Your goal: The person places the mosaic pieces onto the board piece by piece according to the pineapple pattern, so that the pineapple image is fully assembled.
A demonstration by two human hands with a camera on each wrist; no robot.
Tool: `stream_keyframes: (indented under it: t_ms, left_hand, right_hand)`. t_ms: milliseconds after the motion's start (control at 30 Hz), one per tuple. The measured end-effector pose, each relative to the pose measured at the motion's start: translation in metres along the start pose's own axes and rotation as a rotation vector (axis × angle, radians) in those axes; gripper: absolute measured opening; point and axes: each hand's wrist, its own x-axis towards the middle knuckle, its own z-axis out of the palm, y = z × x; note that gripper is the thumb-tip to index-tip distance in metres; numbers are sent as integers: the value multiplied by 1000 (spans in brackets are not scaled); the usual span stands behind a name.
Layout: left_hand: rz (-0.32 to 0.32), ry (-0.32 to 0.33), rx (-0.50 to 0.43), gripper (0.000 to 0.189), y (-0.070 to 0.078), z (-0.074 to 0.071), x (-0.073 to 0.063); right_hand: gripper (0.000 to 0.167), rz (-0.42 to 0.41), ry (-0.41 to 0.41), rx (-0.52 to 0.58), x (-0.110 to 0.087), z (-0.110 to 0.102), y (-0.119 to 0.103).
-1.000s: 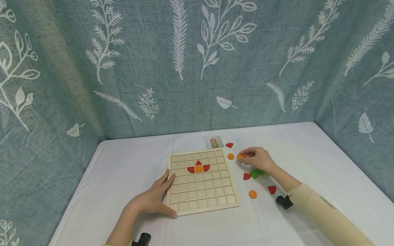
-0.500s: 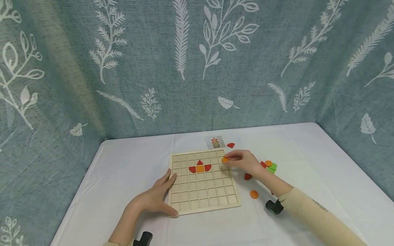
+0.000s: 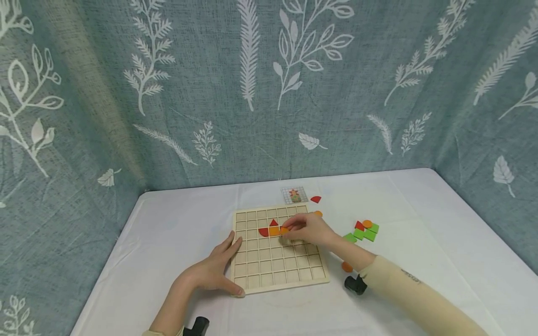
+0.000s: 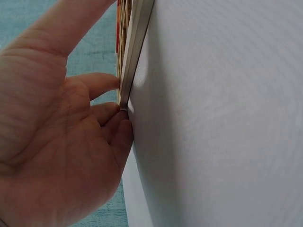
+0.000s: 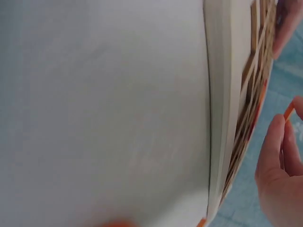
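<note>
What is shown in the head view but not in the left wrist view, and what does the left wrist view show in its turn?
Only the head view: the right hand pinching an orange piece, the picture card behind the board, and the green pieces on the table.

Only the left wrist view: the palm side of the left hand.

Both: the left hand touching the board, the white tablecloth and the blue-green curtain.
</note>
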Motion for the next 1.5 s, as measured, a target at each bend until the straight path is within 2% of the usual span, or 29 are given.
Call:
stream_keyframes:
  t_ms: [267, 400, 667, 967, 1100, 1233, 1500]
  left_hand:
    - [0, 2, -8, 125, -2, 2, 2]
    - [5, 7, 0, 125, -1, 2, 2]
    - [6, 6, 11, 125, 1, 0, 2]
    - [3, 7, 25, 125, 0, -1, 3]
    - [-1, 4, 14, 125, 0, 0, 3]
    - [-9, -2, 8, 125, -1, 2, 4]
    - [-32, 5, 9, 126, -2, 2, 3]
  right_hand:
    - [17, -173, -43, -200, 9, 17, -2]
    - [15, -231, -68, -246, 8, 21, -7]
    - [18, -242, -64, -250, 4, 21, -10]
    - [16, -334, -29, -298, 1, 21, -11]
    - [14, -332, -32, -303, 1, 22, -10]
    - [11, -286, -27, -287, 0, 17, -6]
    - [12, -173, 51, -283, -7, -16, 4]
